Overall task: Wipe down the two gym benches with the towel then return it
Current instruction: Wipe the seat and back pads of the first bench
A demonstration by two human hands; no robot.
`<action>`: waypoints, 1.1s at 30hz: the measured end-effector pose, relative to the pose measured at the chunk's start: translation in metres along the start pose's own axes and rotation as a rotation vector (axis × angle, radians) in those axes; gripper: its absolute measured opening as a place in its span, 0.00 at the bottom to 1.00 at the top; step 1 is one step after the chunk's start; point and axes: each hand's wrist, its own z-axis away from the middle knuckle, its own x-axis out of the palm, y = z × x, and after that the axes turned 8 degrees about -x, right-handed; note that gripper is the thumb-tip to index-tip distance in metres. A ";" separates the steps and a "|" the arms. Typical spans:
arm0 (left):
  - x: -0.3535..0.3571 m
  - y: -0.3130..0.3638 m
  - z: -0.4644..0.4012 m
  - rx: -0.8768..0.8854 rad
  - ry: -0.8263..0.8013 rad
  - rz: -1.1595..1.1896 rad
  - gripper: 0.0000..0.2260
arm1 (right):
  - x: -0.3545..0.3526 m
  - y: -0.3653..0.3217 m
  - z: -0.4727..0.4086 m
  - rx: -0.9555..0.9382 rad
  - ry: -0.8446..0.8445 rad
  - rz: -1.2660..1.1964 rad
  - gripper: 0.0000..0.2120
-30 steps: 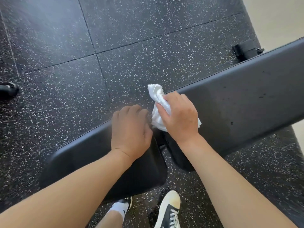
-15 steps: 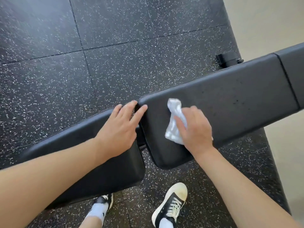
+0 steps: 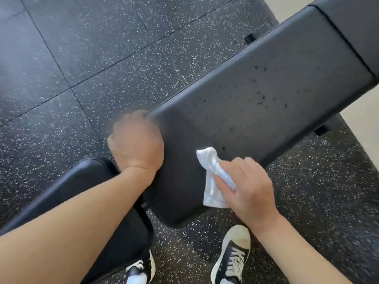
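A black gym bench runs from lower left to upper right: a short seat pad (image 3: 82,191) and a long back pad (image 3: 266,103) dotted with dark specks. My right hand (image 3: 250,189) holds a crumpled white towel (image 3: 213,177) against the back pad, close to its near edge. My left hand (image 3: 135,142), blurred, sits at the back pad's left end with its fingers curled over the far corner. My left forearm crosses above the seat pad.
Another black pad (image 3: 356,25) adjoins the back pad at the top right. The floor is speckled black rubber tiles (image 3: 102,58), with a pale floor strip (image 3: 361,128) at the right. My two sneakers (image 3: 233,255) stand beside the bench. Bench feet (image 3: 249,37) show behind the pad.
My left hand left the seat pad and took hold of the back pad's end. My right hand slid the towel along the back pad toward its near edge. The view shifted right.
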 end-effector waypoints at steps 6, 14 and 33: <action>0.006 -0.001 -0.002 -0.015 0.034 -0.005 0.20 | 0.026 -0.004 -0.053 0.094 0.123 0.023 0.10; 0.006 0.001 -0.002 -0.026 0.045 -0.001 0.23 | 0.069 -0.036 -0.182 0.113 -0.070 -0.035 0.08; 0.006 0.002 -0.001 -0.026 0.051 0.031 0.22 | 0.036 0.023 -0.140 0.225 0.176 0.012 0.07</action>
